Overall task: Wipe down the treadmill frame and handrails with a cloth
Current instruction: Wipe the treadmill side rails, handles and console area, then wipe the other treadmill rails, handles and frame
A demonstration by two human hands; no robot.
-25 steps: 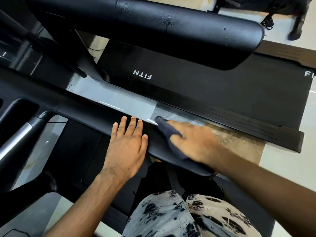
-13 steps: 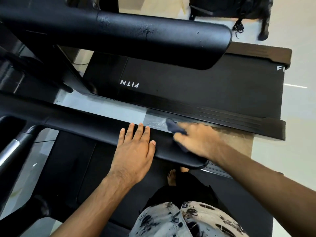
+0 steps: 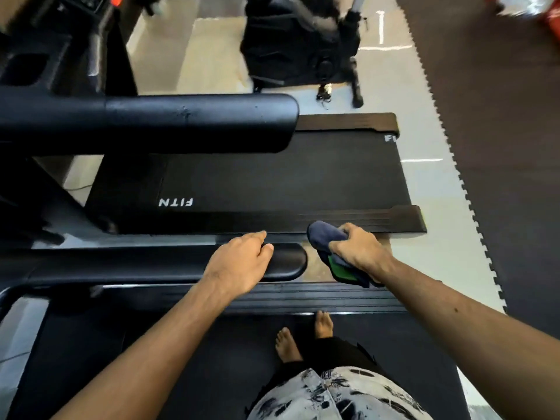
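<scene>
I stand barefoot on a treadmill belt [image 3: 151, 344]. Its black right handrail [image 3: 285, 262] runs across the middle of the view and ends in a rounded tip. My left hand [image 3: 239, 265] rests on that handrail near the tip, fingers loosely curled over the far edge. My right hand [image 3: 360, 253] grips a bunched dark blue cloth [image 3: 325, 237] with a green patch, held in the air just past the handrail's tip and apart from it.
A second treadmill [image 3: 272, 183] marked FITN lies beyond, with its own thick black handrail [image 3: 181, 125] above it. A black exercise machine [image 3: 303, 40] stands farther back. Dark interlocking floor mat [image 3: 500, 147] covers the right side.
My right hand has slid off the end of the handrail with the cloth and now holds it in the air. My left hand has curled over the rail. The view has pulled back and up.
</scene>
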